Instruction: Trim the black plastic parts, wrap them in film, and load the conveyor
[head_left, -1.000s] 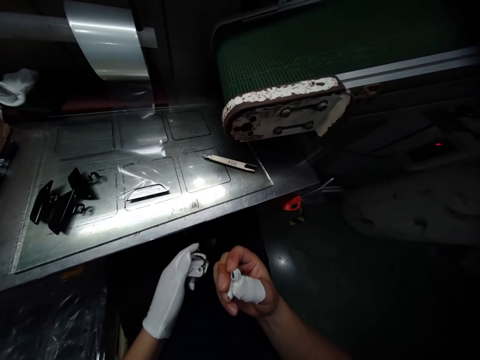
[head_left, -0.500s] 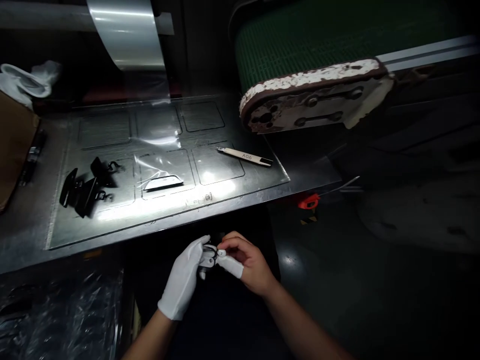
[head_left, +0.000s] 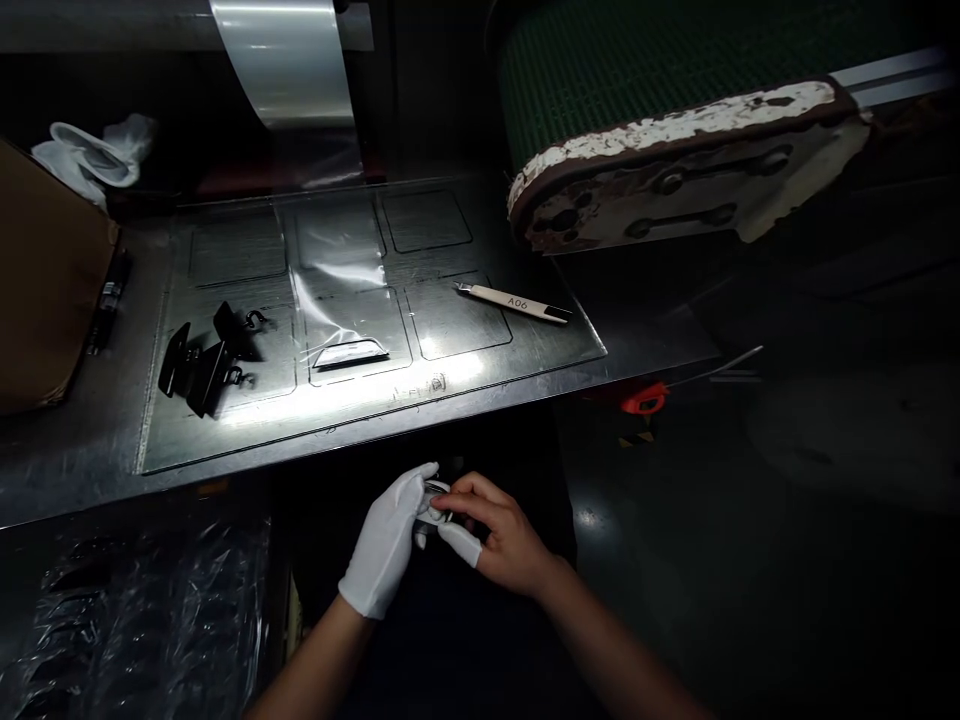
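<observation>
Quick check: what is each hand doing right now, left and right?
Left hand: gloved, closed around a small white part.
Right hand: bare with a thumb cover, fingertips pinching the same part.

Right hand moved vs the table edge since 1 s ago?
Yes. The right hand has closed in leftward on the gloved left hand, fingertips now meeting at the small part, nearer the table edge.

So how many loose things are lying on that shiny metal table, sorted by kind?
Black metal clips: 3, as far as the overlapping cluster shows
White labelled utility knife: 1
Clear plastic film strip: 1
Crumpled white cloth: 1
Brown cardboard box: 1
Total: 7
</observation>
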